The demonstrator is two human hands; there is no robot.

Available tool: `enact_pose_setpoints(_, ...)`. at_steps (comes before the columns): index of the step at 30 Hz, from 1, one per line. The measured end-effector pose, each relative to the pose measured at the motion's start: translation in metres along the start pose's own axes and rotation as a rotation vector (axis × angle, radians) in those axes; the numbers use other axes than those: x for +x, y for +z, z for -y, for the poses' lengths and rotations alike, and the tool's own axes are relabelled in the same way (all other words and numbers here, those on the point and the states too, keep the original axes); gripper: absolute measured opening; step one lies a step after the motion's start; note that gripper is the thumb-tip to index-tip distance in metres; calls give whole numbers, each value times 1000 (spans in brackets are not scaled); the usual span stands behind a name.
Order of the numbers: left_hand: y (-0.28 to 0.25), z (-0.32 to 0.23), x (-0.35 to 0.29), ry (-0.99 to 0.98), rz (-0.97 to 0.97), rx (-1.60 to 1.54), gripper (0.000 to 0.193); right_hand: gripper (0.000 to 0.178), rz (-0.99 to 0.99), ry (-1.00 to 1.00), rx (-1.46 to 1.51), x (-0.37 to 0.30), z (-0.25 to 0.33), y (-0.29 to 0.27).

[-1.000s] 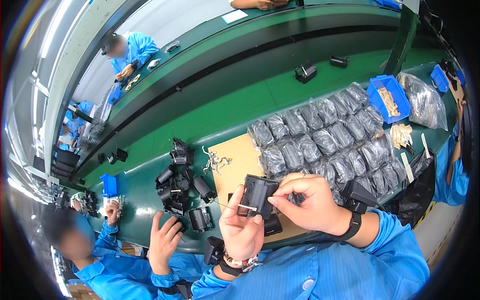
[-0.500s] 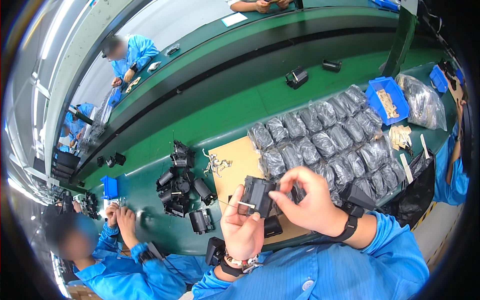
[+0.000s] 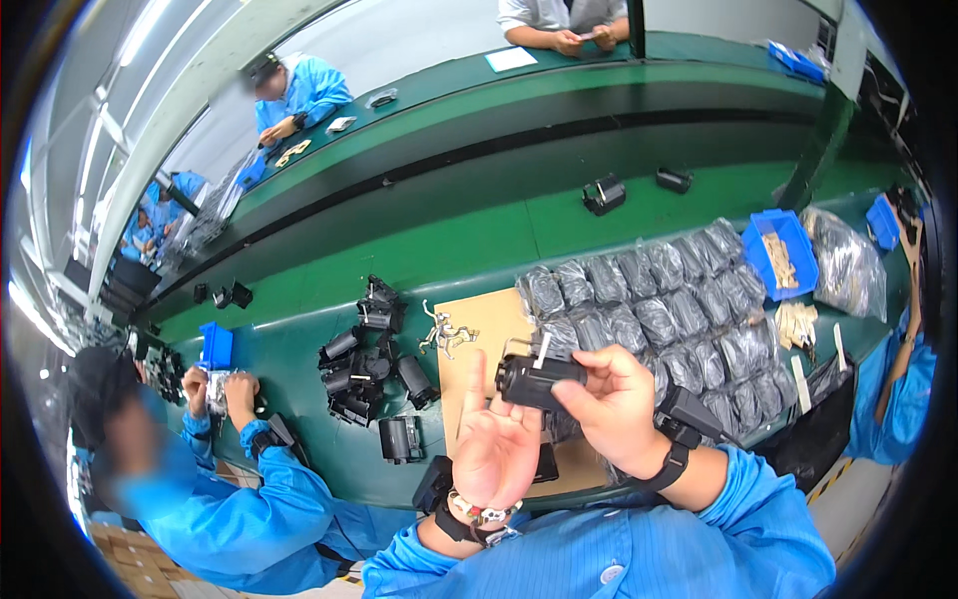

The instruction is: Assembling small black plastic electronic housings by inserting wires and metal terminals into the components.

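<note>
A black plastic housing (image 3: 537, 381) is pinched in my right hand (image 3: 621, 407), thumb on its near face. It lies sideways, and a short pale strip (image 3: 544, 345) stands up from its top. My left hand (image 3: 496, 451) is palm up just below it, index finger stretched out. Its other fingertips reach the housing's lower edge; whether they touch it I cannot tell. Behind my hands lies a tan cardboard sheet (image 3: 467, 371) bearing several small metal parts (image 3: 446, 331). Another dark piece (image 3: 546, 463) shows partly beneath my hands.
Loose black housings (image 3: 361, 371) are heaped to the left. Rows of plastic-wrapped black units (image 3: 659, 321) fill the right, near a blue bin (image 3: 778, 256) and a clear bag (image 3: 844, 254). A co-worker (image 3: 235, 489) works at my left; others sit across the green bench (image 3: 469, 235).
The housing has turned onto its side, and the pale strip now points up. My left hand has let go and opened its fingers; my right hand keeps hold. The whole view has shifted a little.
</note>
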State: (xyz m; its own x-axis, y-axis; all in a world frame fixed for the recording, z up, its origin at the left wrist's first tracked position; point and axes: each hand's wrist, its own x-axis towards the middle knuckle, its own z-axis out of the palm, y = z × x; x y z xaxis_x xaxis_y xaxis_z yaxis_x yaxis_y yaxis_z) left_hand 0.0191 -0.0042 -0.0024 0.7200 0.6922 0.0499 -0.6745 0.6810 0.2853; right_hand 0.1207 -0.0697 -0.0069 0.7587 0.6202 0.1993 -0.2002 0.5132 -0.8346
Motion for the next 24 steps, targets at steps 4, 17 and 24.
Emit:
enact_pose_setpoints(4, -2, -2, 3, 100, 38, 377, 61, 34, 306, -10, -714, 0, 13, -20)
enact_pose_setpoints(17, 3, -3, 8, -208, 34, 722, 71, 27, 364, -739, -1399, 7, 41, -23)
enact_pose_setpoints(24, 4, 4, 9, -206, 89, 941, 64, 10, 401, -303, -1107, 10, 48, -32)
